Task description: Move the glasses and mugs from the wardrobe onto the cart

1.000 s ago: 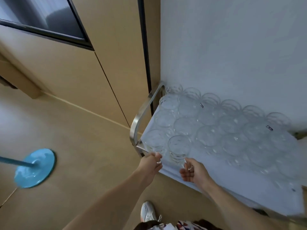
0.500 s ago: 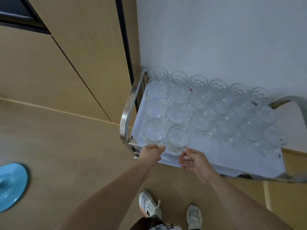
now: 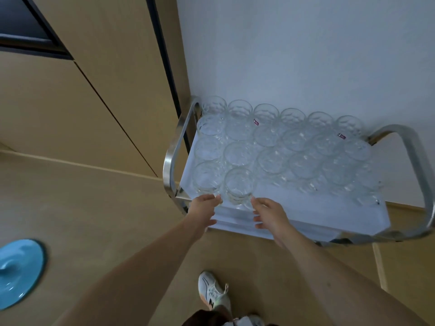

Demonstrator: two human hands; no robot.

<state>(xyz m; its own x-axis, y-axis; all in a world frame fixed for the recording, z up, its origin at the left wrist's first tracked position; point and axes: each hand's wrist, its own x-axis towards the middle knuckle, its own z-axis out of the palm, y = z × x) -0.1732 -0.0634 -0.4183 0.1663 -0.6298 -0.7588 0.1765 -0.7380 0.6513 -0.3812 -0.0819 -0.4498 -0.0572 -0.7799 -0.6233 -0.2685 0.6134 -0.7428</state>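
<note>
The left hand (image 3: 204, 206) and right hand (image 3: 268, 214) are held relaxed and empty just short of two front glasses (image 3: 239, 185), which are packed rim to rim on the cart (image 3: 306, 215), probably so more will fit.

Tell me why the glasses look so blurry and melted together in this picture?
In the head view, the clear glasses let the pale cloth show through, so their edges fade and only bright glints mark the rims; the far-right ones smear most. The wide lens bends the cart rails into curves. The blue disc at the left edge is soft. Light is even, with no hard shadows.
</note>
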